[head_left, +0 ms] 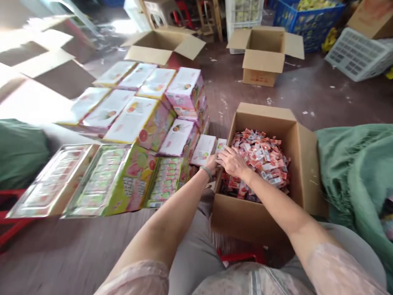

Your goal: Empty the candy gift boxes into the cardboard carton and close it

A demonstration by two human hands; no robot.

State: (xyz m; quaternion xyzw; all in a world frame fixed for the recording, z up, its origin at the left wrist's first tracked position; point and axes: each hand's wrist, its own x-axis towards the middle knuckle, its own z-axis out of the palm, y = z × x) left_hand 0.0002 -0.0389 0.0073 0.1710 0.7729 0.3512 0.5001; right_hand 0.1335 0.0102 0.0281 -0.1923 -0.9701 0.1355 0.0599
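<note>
At the left rim of an open cardboard box [260, 209], my two hands meet. My left hand [211, 163], with a band at its wrist, is closed at a small white carton [221, 144]; its fingertips are partly hidden. My right hand [232, 162] reaches across the box, its bent fingers on the same carton. Inside the cardboard box lies a heap of small red and white packets [260, 153]. Just left of my hands is another white-topped carton [203, 150]. An open green carton [167, 180] beside it shows rows of packets.
Stacked white-topped fruit-print cartons [132, 119] and clear-covered display boxes [101, 176] stand to the left. Green cloth [353, 164] bulges on the right. Beyond are open cardboard boxes [263, 61], a blue crate [307, 24] and a tilted white crate [357, 53].
</note>
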